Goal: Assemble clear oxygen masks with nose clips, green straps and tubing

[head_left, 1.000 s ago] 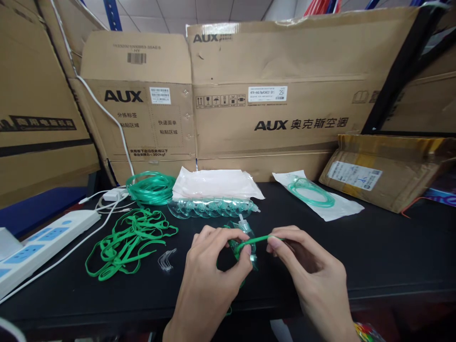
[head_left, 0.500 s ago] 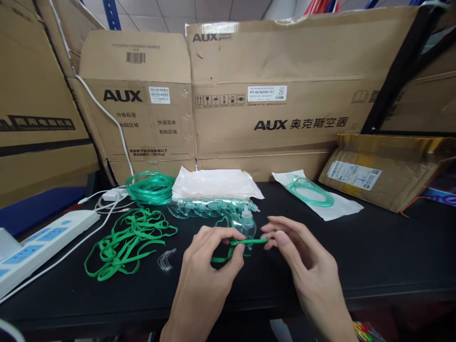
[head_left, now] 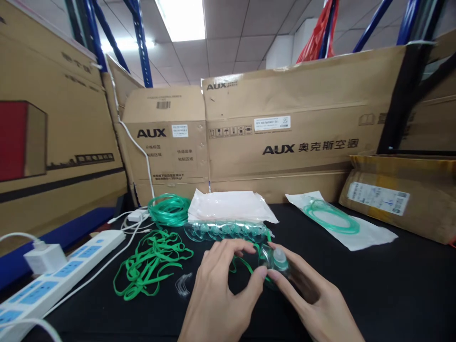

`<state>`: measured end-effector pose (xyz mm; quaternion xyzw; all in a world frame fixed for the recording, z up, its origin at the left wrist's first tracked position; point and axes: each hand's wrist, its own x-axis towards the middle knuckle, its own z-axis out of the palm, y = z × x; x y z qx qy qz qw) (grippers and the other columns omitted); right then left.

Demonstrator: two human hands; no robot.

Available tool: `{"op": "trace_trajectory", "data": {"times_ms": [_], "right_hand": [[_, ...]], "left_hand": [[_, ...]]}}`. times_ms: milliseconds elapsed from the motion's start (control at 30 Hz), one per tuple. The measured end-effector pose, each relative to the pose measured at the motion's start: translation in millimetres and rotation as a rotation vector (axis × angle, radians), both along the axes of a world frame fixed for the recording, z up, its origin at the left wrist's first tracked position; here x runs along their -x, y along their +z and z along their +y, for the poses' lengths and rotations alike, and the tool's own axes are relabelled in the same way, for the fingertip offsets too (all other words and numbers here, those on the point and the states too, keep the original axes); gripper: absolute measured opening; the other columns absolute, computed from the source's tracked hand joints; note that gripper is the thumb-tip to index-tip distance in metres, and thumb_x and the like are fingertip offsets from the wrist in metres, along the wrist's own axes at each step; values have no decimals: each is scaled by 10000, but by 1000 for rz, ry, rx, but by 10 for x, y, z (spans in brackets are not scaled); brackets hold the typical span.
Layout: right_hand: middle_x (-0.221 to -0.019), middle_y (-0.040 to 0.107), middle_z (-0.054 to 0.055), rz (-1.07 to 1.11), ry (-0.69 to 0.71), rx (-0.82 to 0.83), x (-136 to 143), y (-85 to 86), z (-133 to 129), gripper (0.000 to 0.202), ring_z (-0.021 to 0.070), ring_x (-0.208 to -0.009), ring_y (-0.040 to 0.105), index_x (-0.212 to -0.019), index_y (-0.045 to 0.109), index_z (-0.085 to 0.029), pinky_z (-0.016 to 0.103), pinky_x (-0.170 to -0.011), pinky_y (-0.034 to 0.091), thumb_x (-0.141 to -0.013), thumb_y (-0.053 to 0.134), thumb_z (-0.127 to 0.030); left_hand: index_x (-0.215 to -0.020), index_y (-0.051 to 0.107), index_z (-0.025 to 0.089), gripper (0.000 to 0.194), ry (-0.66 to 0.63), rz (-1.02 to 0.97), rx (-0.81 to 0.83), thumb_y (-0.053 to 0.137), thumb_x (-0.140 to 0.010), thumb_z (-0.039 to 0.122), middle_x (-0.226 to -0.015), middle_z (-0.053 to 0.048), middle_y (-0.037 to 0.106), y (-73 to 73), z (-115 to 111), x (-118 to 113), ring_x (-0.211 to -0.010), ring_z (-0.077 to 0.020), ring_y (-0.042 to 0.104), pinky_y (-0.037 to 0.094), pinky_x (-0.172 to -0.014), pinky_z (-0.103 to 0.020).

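A clear green mask (head_left: 280,260) with a pale round connector sits between my hands near the middle of the table. My right hand (head_left: 311,289) holds it, thumb in front and fingers behind. My left hand (head_left: 228,285) is curved at its left side, the thumb tip by the mask's edge and the index finger raised apart from it. A green strap (head_left: 245,262) loops from the mask behind my left fingers. Behind, a row of clear green masks (head_left: 228,231) lies against white packets (head_left: 231,207). Loose green straps (head_left: 149,266) lie to the left.
Coiled green tubing (head_left: 169,210) and a white power strip (head_left: 64,280) are on the left. Small clear strips (head_left: 183,285) lie beside the straps. A packet with tubing (head_left: 370,232) and a taped carton (head_left: 427,194) stand right. Large cartons (head_left: 302,104) line the back.
The view has tilted up. My hands have let go of the stretched green strap between them, and the mask is now tipped with its connector toward me, in my right hand.
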<state>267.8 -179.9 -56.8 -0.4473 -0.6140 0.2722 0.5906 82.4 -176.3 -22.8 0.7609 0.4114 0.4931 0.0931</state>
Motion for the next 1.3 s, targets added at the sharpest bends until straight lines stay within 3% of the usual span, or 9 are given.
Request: {"op": "trace_trajectory", "data": {"times_ms": [200, 300, 367, 500, 700, 833, 1000, 1133, 1300], "right_hand": [[-1256, 756, 55, -231, -6, -17, -49, -89, 80, 464, 303, -1087, 745, -1268, 729, -262, 328, -887, 629, -852, 737, -468], [-1256, 755, 52, -299, 2, -39, -60, -88, 96, 451, 304, -1107, 737, -1267, 735, -261, 315, -889, 625, -872, 710, -476], [-1250, 758, 45, -329, 0, -72, -51, -73, 92, 435, 300, -1123, 730, -1258, 742, -269, 312, -916, 612, -878, 701, -476], [-1231, 766, 33, -364, -27, -98, -15, -52, 70, 414, 296, -1105, 739, -1233, 758, -286, 320, -925, 612, -883, 687, -496], [-1215, 774, 17, -399, -32, -97, 5, -59, 57, 388, 283, -1095, 744, -1211, 764, -308, 315, -918, 616, -887, 680, -505], [-1200, 780, 16, -391, -21, -99, 4, -69, 54, 379, 273, -1090, 746, -1233, 749, -313, 312, -914, 616, -897, 683, -476], [-1210, 776, 15, -404, -23, -111, -4, -93, 50, 377, 274, -1101, 741, -1229, 749, -317, 314, -922, 614, -886, 704, -466], [-1215, 774, 10, -392, -18, -99, 6, -84, 37, 376, 264, -1109, 737, -1241, 745, -314, 308, -944, 602, -892, 699, -447], [-1219, 773, 8, -393, -16, -69, 2, -77, 22, 365, 247, -1115, 732, -1237, 746, -308, 286, -964, 583, -892, 699, -417]], "left_hand": [[-939, 682, 271, 86, 67, 63, -196, 603, -971, 286, -1017, 14, 747, 829, -48, -74, -994, -205, 671, 488, -926, -366], [-972, 727, 274, 203, 189, 255, -165, 559, -994, 384, -1046, -1, 762, 1090, 271, 80, -1012, -226, 680, 488, -924, -379], [-1061, 743, 288, 286, 332, 426, 1, 514, -1006, 450, -1118, -13, 762, 1172, 617, 355, -1072, -229, 681, 487, -953, -358], [-1123, 740, 189, 319, 596, 489, 241, 553, -991, 411, -1129, -133, 744, 1154, 1346, 1152, -1113, -320, 671, 499, -967, -460], [-1270, 609, 157, 366, 867, 514, 574, 634, -977, 375, -1273, -108, 630, 786, 1986, 1957, -1097, -250, 647, 556, -925, -468], [-1279, 606, 163, 373, 925, 509, 666, 637, -975, 375, -1289, -112, 621, 579, 2177, 2098, -1113, -258, 641, 556, -925, -465], [-1279, 607, 162, 366, 952, 507, 665, 640, -974, 360, -1288, -111, 622, 551, 2256, 2173, -1108, -255, 644, 560, -919, -460], [-1264, 615, 157, 356, 955, 525, 588, 635, -977, 365, -1269, -110, 633, 673, 2216, 2201, -1098, -252, 649, 559, -920, -459], [-1180, 670, 143, 340, 901, 570, 389, 632, -970, 407, -1193, -112, 689, 1028, 2106, 2185, -1104, -260, 662, 531, -958, -470]]}}
